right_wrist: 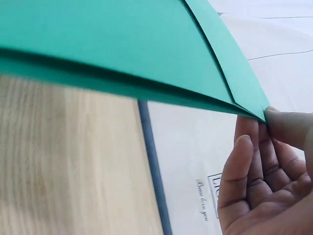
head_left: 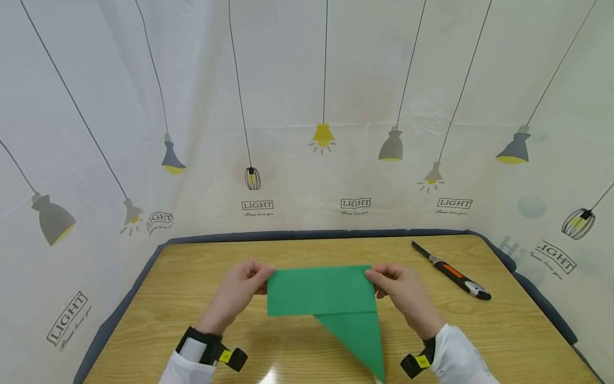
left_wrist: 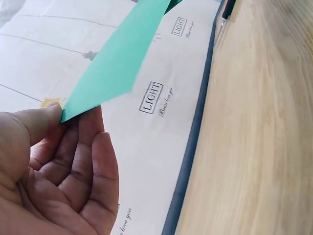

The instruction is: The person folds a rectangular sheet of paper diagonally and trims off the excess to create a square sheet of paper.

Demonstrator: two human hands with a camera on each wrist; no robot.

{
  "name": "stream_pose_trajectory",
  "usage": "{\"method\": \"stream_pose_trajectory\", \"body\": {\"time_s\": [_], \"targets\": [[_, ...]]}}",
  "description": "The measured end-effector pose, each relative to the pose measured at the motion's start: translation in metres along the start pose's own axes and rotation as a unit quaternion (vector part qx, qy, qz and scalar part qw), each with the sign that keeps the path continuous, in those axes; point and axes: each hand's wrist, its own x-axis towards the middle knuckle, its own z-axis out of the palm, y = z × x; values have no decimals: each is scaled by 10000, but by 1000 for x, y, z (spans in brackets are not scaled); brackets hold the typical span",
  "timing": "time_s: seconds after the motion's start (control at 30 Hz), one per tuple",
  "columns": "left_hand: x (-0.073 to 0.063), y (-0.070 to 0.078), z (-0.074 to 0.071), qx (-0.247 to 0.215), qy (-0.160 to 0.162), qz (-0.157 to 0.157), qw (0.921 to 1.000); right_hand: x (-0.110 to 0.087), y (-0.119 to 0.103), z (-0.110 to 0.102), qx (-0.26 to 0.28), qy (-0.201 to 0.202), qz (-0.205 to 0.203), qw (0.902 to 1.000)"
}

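A folded sheet of green paper [head_left: 320, 290] is held up over the wooden table, a straight band across its top and a triangular flap [head_left: 357, 338] hanging down on the right. My left hand [head_left: 242, 290] pinches the band's upper left corner between thumb and fingers. At the upper right corner, my right hand [head_left: 400, 288] pinches the paper the same way. The left wrist view shows the green paper [left_wrist: 117, 58] slanting up from the thumb tip. In the right wrist view, layers of the paper [right_wrist: 146, 44] part slightly along the lower edge and meet at my fingertips.
A utility knife [head_left: 451, 270] with a black and orange handle lies on the table [head_left: 192, 288] at the back right. A dark blue edge strip [head_left: 292, 235] borders the table. Behind hangs a white sheet [head_left: 288, 80] printed with lamps. Both wrists wear black straps.
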Motion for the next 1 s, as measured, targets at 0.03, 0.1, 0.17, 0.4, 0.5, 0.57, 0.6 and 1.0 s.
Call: {"method": "stream_pose_trajectory", "body": {"time_s": [0.03,0.1,0.17,0.4,0.5,0.57,0.6,1.0], "targets": [[1,-3,1,11,-9,-56,10000,1,3,1,-14,-52,51,10000],[3,-8,2,59,-10,-152,9999,4,10,2,-21,-135,133,9998],[5,-15,3,168,9,-259,9995,7,17,3,-35,-201,181,9996],[14,-44,9,493,-58,-495,9975,17,40,10,-241,-344,494,9979],[18,-57,11,659,-100,-568,9962,20,46,13,-430,-427,679,9958],[20,-65,12,862,-78,-606,9944,21,50,16,-608,-454,739,9944],[20,-68,13,980,-61,-631,9932,22,52,17,-658,-465,767,9938],[23,-85,21,2566,37,-383,9657,29,68,27,-2394,-298,495,9692]]}}
